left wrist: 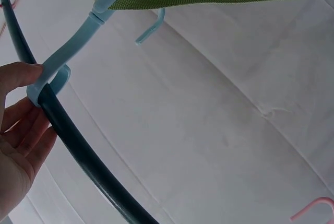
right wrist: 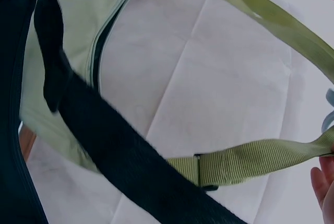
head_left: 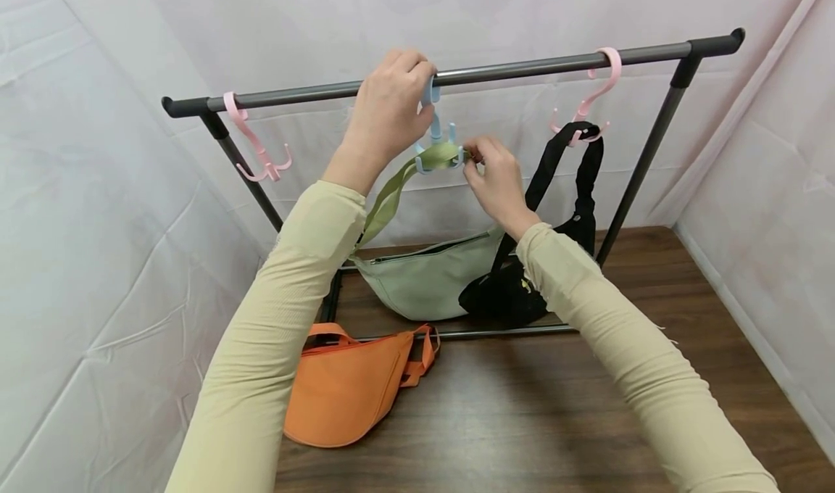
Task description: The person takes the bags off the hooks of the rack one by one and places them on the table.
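My left hand is up at the dark rail, gripping the top of a light blue hook that hangs over it. In the left wrist view the thumb presses the hook's curve while the fingers sit behind the rail. A green strap lies across the hook's lower prongs. To the right of those prongs, my right hand pinches the strap. Below hangs the strap's pale green waist bag, its zip facing up; a black strap crosses in front of it in the right wrist view.
A pink hook hangs bare at the rail's left. Another pink hook at the right carries a black bag by its strap. An orange waist bag lies on the wooden surface in front of the rack's lower bar.
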Motion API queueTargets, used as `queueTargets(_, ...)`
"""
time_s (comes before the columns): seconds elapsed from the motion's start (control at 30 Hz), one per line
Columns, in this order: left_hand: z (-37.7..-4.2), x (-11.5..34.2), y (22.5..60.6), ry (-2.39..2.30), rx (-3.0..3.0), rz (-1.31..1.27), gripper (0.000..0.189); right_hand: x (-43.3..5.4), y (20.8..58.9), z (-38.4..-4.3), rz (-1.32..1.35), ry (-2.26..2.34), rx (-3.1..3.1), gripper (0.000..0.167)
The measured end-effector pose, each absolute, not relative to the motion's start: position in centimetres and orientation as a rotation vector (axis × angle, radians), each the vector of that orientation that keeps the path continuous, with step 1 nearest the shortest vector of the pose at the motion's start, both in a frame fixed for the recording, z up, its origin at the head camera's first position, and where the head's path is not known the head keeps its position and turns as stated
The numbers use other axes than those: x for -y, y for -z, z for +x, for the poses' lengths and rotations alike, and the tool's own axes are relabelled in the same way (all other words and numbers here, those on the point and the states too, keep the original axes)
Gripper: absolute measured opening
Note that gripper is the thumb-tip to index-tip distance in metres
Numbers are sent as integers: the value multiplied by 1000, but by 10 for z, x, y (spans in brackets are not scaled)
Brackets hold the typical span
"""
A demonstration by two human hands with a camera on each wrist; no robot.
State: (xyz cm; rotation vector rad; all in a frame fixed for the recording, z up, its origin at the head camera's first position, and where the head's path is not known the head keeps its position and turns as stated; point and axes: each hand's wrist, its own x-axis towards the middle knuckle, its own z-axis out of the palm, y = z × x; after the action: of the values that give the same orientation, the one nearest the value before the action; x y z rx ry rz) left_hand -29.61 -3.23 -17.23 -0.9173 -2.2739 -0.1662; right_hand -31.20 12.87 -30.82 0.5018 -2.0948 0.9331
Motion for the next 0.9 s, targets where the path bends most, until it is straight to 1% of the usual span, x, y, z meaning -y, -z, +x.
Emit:
queueTargets(0.27, -295, 30, 171, 171, 2297, -913, 29, -145, 280, -316, 640, -756, 2053, 13)
queueTargets(0.5, -296, 29, 172, 173, 2296, -906, 30, -144, 251, -313, 724, -567, 2020, 14)
queueTargets(0.9, -305, 30, 175, 211, 2263, -939, 28, -135, 232, -306, 782, -497, 1915, 14)
